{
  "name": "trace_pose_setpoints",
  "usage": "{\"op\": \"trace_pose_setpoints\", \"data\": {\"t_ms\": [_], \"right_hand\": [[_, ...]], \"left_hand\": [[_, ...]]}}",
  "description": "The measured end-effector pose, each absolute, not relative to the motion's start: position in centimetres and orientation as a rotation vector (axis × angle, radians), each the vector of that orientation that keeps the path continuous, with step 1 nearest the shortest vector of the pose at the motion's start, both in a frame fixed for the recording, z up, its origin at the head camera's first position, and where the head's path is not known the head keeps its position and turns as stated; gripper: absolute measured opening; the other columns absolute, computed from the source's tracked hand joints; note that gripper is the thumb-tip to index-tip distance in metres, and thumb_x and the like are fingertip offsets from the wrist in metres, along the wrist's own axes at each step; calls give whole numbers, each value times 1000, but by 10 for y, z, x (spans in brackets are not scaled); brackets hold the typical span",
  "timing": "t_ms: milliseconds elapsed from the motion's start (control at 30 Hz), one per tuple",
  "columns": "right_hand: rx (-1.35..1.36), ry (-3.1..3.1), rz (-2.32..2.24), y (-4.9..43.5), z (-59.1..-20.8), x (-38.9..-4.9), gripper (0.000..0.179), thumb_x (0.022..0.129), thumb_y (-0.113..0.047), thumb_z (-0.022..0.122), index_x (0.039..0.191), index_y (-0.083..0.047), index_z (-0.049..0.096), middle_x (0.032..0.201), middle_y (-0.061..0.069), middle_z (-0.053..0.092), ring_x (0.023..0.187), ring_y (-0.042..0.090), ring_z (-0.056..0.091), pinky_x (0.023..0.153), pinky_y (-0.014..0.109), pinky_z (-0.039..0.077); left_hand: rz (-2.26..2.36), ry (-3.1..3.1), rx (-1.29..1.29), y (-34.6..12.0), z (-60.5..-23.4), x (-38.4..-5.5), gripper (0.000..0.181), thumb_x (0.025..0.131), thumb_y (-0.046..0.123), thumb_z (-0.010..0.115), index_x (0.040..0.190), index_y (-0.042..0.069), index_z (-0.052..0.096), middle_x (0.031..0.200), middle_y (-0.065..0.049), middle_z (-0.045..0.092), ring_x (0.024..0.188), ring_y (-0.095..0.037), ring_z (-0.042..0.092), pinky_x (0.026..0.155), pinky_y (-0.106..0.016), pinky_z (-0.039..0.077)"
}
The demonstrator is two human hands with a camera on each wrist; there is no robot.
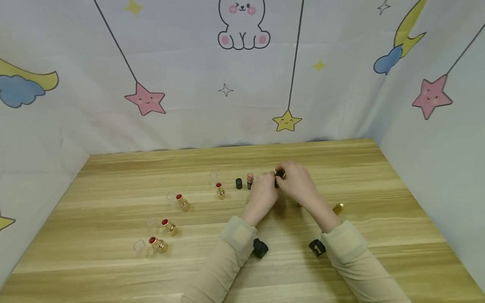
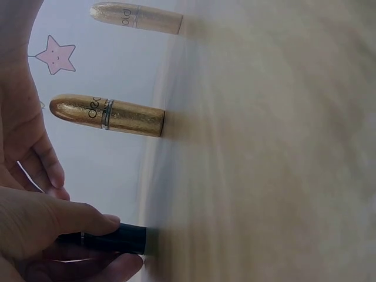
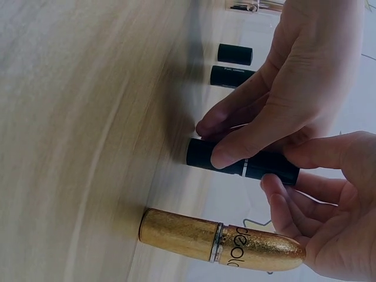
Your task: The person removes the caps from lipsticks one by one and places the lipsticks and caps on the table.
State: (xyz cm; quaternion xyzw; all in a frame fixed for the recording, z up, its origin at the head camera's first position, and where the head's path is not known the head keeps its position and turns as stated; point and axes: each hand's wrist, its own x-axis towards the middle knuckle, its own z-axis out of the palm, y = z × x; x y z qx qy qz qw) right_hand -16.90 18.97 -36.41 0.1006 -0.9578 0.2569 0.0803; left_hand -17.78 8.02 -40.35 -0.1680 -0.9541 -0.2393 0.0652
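Note:
Both hands hold a black lipstick tube (image 3: 200,154) with a silver ring around its middle, upright at the tabletop. My left hand (image 1: 263,191) pinches the lower part between thumb and fingers. Higher up, the fingers of my right hand (image 1: 297,179) grip the top part, its cap. To the left of the hands stand an uncapped lipstick (image 1: 250,179) with a pinkish tip and black base, and a small black cap (image 1: 238,183). Just right of the held tube, a capped gold lipstick (image 3: 182,235) stands upright. Another gold lipstick (image 2: 138,17) is farther right.
Several uncapped gold lipsticks with red tips, such as this red lipstick (image 1: 169,227), stand on the left of the wooden table (image 1: 113,277). Clear caps, one being this transparent cap (image 1: 139,245), are beside them. Behind the table hangs a printed white cloth (image 1: 189,118).

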Motion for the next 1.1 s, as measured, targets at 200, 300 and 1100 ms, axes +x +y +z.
{"op": "trace_pose_setpoints", "data": {"t_ms": [200, 300, 1100], "right_hand": [[292, -2864, 773, 190, -364, -166, 18, 86, -9, 67, 101, 0, 68, 100, 15, 68, 84, 26, 64, 72, 40, 52], [292, -2858, 774, 190, -363, -164, 19, 86, -9, 67, 102, 0, 68, 100, 15, 68, 83, 26, 65, 72, 40, 53], [123, -2692, 1172, 205, -337, -126, 27, 92, -13, 63, 117, -3, 65, 103, 18, 69, 90, 29, 65, 79, 41, 55]], "left_hand": [[-704, -2896, -510, 80, -403, -177, 11, 83, 10, 71, 78, 7, 62, 72, -7, 64, 57, -12, 41, 84, -38, 19], [-690, -2901, -520, 79, -402, -177, 12, 83, 12, 71, 79, 8, 62, 72, -7, 64, 58, -12, 42, 82, -37, 18], [-837, -2829, -606, 60, -362, -151, 11, 85, 20, 69, 83, 14, 61, 78, 1, 65, 64, -12, 55, 68, -32, 41]]}}
